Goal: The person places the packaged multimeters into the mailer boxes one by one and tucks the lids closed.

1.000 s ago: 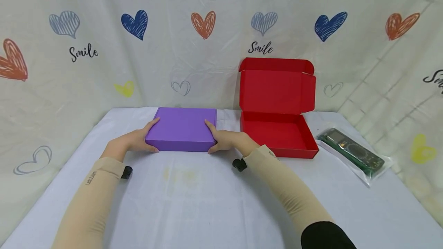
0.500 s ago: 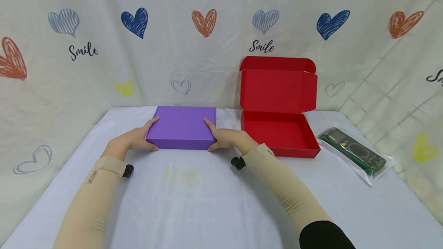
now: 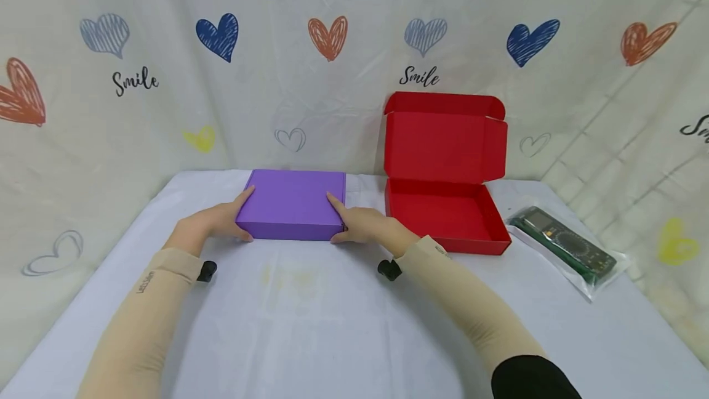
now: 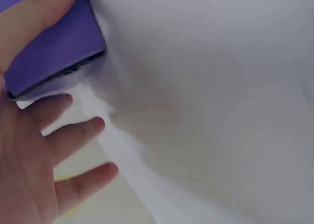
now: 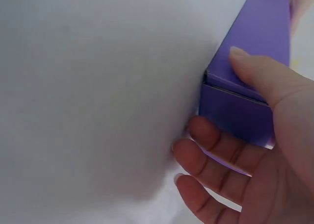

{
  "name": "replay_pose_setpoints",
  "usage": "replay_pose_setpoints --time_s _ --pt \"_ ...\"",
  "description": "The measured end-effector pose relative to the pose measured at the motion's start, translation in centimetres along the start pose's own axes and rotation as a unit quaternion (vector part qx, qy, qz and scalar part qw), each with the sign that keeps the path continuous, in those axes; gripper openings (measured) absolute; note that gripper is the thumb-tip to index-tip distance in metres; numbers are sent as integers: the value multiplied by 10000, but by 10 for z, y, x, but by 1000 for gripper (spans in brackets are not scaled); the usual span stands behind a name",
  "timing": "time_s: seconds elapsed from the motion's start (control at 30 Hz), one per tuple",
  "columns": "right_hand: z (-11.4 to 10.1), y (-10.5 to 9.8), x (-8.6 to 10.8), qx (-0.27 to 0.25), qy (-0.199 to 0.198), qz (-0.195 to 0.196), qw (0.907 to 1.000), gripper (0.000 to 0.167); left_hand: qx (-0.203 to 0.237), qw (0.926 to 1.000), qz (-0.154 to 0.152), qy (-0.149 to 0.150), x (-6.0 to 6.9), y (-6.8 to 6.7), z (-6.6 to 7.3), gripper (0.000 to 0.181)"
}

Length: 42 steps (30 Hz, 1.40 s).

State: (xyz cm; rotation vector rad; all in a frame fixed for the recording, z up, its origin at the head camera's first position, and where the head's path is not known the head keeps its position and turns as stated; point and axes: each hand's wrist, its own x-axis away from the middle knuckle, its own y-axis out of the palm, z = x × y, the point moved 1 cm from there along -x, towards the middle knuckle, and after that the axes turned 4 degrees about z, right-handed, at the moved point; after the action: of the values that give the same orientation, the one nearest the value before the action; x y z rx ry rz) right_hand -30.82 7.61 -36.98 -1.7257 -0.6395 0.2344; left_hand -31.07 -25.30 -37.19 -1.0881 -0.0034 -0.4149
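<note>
A closed purple cardboard box (image 3: 293, 202) lies flat at the back of the white-covered table, left of centre. My left hand (image 3: 224, 219) grips its left end, thumb at the front. In the left wrist view, one digit lies across the purple face of the box (image 4: 59, 50) and the other fingers spread past its end. My right hand (image 3: 360, 225) holds the right end. In the right wrist view, the thumb presses one face of the box (image 5: 262, 30) and bent fingers sit at its end. Its underside is hidden.
An open red box (image 3: 445, 146) stands right of the purple one, lid raised against the heart-printed curtain (image 3: 354, 97). Farther right lies a dark-faced, green-edged device (image 3: 565, 242) like a multimeter, in a clear plastic bag.
Both hands stay on the ends of the purple box, which barely shifts. My right wrist and forearm have moved slightly to the right.
</note>
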Motion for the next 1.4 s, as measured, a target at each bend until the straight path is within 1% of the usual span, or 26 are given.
replay_pose_setpoints --time_s 0.1,0.2,0.3,0.37,0.47,0.53,0.6,0.73,0.83,0.93,1.03,1.13,1.2,1.3,1.4 --pt "1 -3 13 30 -184 189 9996 93 -273 9995 -70 -107 3 0 11 122" --pt "5 -8 26 1 -427 444 9981 83 -569 9984 29 -53 5 -7 25 115" --pt "10 -14 37 7 -667 804 9945 74 -789 9965 244 95 7 -15 39 107" --pt "13 -16 44 -85 -788 1011 9917 69 -908 9949 399 166 7 -16 46 102" --pt "20 -17 56 -212 -905 1340 9866 59 -1046 9914 709 342 6 -13 54 94" --pt "26 -16 64 -353 -985 1641 9809 52 -1021 9888 965 503 5 -8 60 89" --pt "31 -16 72 -467 -1094 1995 9727 45 -949 9860 1187 683 4 -3 68 85" --pt "42 -19 85 -621 -1318 2677 9524 38 -721 9807 1532 975 -1 2 87 76" --pt "52 -24 93 -711 -1347 3123 9377 35 -528 9757 1736 1226 -7 3 104 70" --pt "63 -30 99 -792 -1388 3524 9221 33 -372 9719 1876 1373 -14 5 121 66" --pt "74 -35 104 -763 -1491 3850 9076 32 -261 9690 1991 1441 -20 8 137 66" --pt "83 -40 111 -702 -1562 4130 8945 31 -153 9630 2181 1576 -25 14 151 66" --pt "90 -43 114 -692 -1565 4311 8859 30 -43 9570 2351 1695 -29 18 159 65" --pt "100 -48 119 -773 -1513 4562 8735 28 160 9494 2570 1797 -34 23 169 63" --pt "110 -54 124 -816 -1457 4787 8619 28 366 9462 2666 1795 -40 28 177 61"
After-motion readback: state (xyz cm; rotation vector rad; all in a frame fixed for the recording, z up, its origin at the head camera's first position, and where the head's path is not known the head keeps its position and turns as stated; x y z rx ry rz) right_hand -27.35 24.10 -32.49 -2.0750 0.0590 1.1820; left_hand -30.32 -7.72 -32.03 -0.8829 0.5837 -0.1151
